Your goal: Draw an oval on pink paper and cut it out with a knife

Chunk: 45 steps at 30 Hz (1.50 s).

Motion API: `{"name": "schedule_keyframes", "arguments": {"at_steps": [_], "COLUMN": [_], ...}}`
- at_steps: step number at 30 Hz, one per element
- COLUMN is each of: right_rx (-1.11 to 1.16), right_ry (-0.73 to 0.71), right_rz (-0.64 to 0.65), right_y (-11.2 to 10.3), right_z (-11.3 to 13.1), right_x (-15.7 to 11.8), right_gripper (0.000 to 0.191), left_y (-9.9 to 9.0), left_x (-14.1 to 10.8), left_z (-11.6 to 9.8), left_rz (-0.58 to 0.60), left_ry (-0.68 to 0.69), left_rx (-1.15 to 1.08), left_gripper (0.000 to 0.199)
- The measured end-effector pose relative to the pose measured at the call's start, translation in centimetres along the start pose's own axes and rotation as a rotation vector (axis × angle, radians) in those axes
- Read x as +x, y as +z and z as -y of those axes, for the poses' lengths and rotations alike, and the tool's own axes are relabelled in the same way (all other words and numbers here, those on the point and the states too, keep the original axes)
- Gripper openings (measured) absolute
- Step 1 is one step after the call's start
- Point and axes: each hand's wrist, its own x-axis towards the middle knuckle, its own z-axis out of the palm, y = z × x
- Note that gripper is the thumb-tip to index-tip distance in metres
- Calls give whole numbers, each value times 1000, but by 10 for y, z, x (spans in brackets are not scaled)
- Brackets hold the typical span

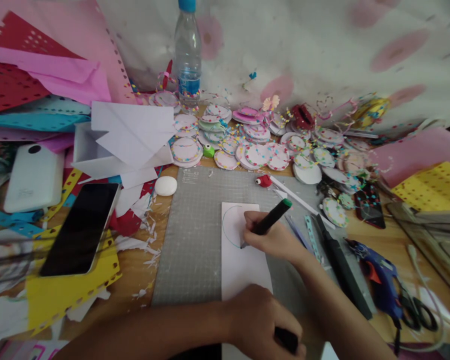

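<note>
My right hand (272, 232) is closed around a black marker (273, 216) with a green end. Its tip touches a white paper strip (243, 270), on a thin, dark, round outline (224, 227) near the strip's far end. My left hand (264, 320) lies over the near part of the paper, fingers curled around a black, rounded object (286, 340). Most of that object is hidden, so its kind does not show. Beneath the paper is a grey cutting mat (191, 240) with grid lines.
Decorated paper discs (258, 155) crowd the back, beside a water bottle (188, 60). At left lie a phone (81, 227), a white box (88, 150), and paper scraps (150, 240). A blue glue gun (380, 280), scissors (416, 310) and a black cutter (341, 265) lie right.
</note>
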Motion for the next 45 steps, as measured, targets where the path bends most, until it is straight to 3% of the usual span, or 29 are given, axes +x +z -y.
{"name": "schedule_keyframes", "arguments": {"at_steps": [23, 38, 45], "right_rx": [-159, -260, -275], "right_ry": [67, 113, 99], "right_rz": [105, 55, 10], "right_y": [-21, -39, -42], "right_z": [1, -9, -8], "right_x": [5, 8, 12], "right_gripper": [20, 18, 17], "left_y": [-3, 0, 1], "left_x": [2, 0, 0], "left_z": [-5, 0, 0], "left_rz": [-27, -32, -64], "left_ry": [20, 6, 61], "left_rx": [-42, -58, -94], "left_gripper": [35, 32, 32]}}
